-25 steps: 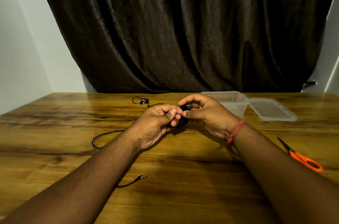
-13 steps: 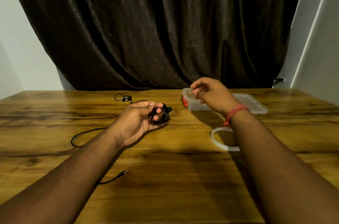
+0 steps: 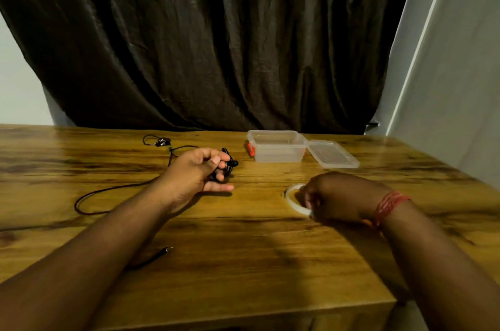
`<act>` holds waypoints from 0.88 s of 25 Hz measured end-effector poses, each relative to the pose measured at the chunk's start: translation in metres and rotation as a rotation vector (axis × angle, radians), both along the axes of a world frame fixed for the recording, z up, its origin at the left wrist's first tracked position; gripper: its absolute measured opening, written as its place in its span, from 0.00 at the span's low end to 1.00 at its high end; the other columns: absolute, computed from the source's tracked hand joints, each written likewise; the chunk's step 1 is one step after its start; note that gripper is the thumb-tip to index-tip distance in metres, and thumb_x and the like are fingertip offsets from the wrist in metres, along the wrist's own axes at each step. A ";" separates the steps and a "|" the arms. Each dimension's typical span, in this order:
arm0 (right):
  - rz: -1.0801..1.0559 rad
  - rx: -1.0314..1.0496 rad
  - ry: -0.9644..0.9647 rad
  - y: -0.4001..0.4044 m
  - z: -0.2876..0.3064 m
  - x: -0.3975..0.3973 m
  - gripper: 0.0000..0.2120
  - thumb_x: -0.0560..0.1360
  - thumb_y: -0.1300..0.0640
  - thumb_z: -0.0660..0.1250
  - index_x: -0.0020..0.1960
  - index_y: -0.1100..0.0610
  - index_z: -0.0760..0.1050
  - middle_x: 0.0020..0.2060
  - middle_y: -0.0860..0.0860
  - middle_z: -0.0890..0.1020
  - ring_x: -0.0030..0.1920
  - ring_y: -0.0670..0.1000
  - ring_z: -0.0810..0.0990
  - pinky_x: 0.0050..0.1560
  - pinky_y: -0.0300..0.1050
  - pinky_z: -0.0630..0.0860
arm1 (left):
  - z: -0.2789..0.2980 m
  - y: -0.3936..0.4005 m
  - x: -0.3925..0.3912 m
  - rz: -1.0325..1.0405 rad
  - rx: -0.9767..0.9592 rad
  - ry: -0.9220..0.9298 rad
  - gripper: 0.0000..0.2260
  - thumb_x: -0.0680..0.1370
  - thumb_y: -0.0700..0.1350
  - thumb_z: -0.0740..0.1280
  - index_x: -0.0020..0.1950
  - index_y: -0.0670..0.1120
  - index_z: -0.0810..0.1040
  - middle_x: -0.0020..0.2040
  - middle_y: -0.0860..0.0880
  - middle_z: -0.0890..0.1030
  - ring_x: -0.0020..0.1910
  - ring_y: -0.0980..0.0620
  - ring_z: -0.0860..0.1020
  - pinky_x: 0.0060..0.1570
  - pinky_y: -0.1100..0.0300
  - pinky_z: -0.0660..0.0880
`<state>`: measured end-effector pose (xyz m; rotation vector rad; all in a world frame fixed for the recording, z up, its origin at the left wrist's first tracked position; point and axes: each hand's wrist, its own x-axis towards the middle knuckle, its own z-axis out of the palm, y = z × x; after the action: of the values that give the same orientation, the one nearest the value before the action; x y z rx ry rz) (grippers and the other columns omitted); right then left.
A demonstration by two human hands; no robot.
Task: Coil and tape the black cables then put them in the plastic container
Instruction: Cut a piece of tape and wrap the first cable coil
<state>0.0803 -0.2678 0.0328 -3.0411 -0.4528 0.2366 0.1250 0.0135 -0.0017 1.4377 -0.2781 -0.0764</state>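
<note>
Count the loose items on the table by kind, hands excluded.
Black cables: 2, coiled cable gripped by the left hand, loose cable
Tape rolls: 1, under the right hand
Plastic containers: 1
Container lids: 1
Total: 5

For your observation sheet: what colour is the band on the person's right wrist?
Red band, seen in the head view.

This looks like a room in a home, not a workshop or lab. A wood-grain bench point(image 3: 243, 249) stands against a heavy dark brown curtain point(image 3: 216, 46) that hangs in folds to bench level, with plain pale walls point(image 3: 460, 87) on both sides, under dim, warm light.
</note>
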 end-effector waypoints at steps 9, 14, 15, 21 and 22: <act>0.278 0.642 -0.158 0.071 -0.016 0.066 0.07 0.75 0.54 0.69 0.49 0.41 0.79 0.46 0.39 0.80 0.48 0.40 0.79 0.46 0.34 0.77 | -0.008 0.012 0.000 0.305 0.749 -0.460 0.11 0.76 0.52 0.70 0.57 0.55 0.74 0.51 0.59 0.71 0.44 0.64 0.74 0.38 0.72 0.71; 0.426 0.639 -0.300 0.065 -0.027 0.068 0.08 0.74 0.55 0.70 0.49 0.43 0.79 0.47 0.34 0.78 0.52 0.36 0.75 0.49 0.24 0.69 | -0.006 0.013 0.008 0.368 0.819 -0.471 0.14 0.75 0.52 0.71 0.58 0.52 0.75 0.50 0.57 0.71 0.45 0.58 0.74 0.43 0.66 0.74; 0.439 0.634 -0.298 0.063 -0.027 0.068 0.07 0.74 0.55 0.70 0.49 0.43 0.79 0.47 0.35 0.78 0.52 0.36 0.75 0.49 0.25 0.69 | -0.006 0.012 0.008 0.358 0.805 -0.476 0.12 0.76 0.51 0.71 0.58 0.52 0.76 0.50 0.57 0.72 0.45 0.59 0.74 0.43 0.70 0.73; 0.453 0.605 -0.245 0.053 -0.024 0.068 0.06 0.75 0.51 0.68 0.50 0.40 0.77 0.48 0.35 0.78 0.54 0.36 0.74 0.51 0.36 0.71 | -0.004 0.012 0.005 0.347 0.794 -0.495 0.02 0.78 0.49 0.67 0.51 0.54 0.77 0.49 0.59 0.75 0.47 0.64 0.75 0.41 0.72 0.72; 0.457 0.606 -0.239 0.053 -0.024 0.068 0.06 0.76 0.51 0.67 0.49 0.39 0.77 0.48 0.35 0.78 0.53 0.36 0.74 0.51 0.36 0.71 | -0.003 0.013 0.005 0.339 0.789 -0.513 0.02 0.78 0.48 0.67 0.50 0.54 0.78 0.48 0.58 0.75 0.46 0.63 0.75 0.42 0.70 0.73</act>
<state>0.1483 -0.2152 0.0088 -2.3459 -1.0184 -0.2166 0.1298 0.0264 -0.0048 2.2646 -0.4453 0.5209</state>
